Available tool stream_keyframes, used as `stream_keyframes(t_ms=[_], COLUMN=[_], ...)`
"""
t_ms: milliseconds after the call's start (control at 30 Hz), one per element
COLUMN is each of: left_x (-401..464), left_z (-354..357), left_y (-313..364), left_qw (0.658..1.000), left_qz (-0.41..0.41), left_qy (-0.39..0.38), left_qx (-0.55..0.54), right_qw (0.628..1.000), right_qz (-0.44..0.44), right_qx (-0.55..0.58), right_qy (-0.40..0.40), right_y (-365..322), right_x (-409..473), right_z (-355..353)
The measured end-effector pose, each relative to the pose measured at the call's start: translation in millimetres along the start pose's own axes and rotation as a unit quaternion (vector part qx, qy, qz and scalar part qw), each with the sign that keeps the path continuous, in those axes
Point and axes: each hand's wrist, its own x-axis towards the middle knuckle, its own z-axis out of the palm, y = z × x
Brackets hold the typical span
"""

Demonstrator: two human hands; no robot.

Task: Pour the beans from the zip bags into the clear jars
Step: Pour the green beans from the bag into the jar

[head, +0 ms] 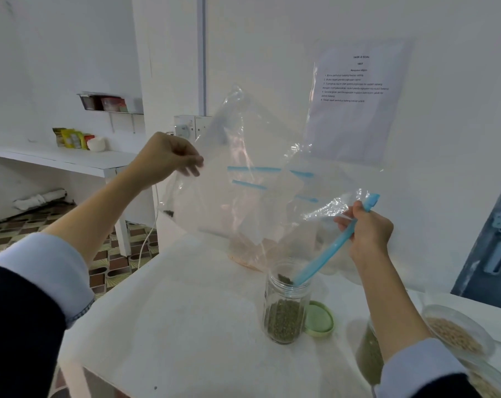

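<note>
One bag (252, 179) is almost empty now, so this pour looks close to its end. The left hand (164, 156) pinches the bottom corner of the bag and holds it high, and the right hand (367, 231) is curled round the blue zip edge (327, 254) and keeps the mouth low. The low end of the zip edge reaches into the open jar (285, 308), which stands on the counter (186, 311) and is about half full of green beans (283, 320). A few dark beans (168, 213) remain in a fold of the bag, at its left side, and a few sit at the mouth of the jar. The green lid (319, 317) lies just beside the jar, so closing is not yet done.

At the right edge more containers with pale grains (456, 337) are visible, and behind the right arm there is another one with green contents (368, 354); whether these are full jars or bags I cannot tell. I judge that the last beans need a shake, then the lid.
</note>
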Motion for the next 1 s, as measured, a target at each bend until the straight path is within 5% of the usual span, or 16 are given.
stream_keyframes(t_ms=[300, 433, 1000], left_x=[9.3, 8.5, 12.5], left_z=[1.7, 2.3, -2.1], left_y=[-2.5, 3.5, 4.1], left_qw=[0.998, 0.999, 0.998], left_qz=[-0.018, 0.002, 0.001], left_qy=[0.056, -0.009, -0.020], left_qx=[0.036, 0.036, 0.067], right_qw=[1.000, 1.000, 1.000], right_qz=[0.003, 0.013, -0.005], right_qx=[-0.022, -0.012, -0.023], right_qy=[0.006, 0.005, -0.009], right_y=[-2.3, -3.8, -1.8], right_x=[-3.8, -6.3, -2.2], right_z=[-3.8, -3.4, 1.5])
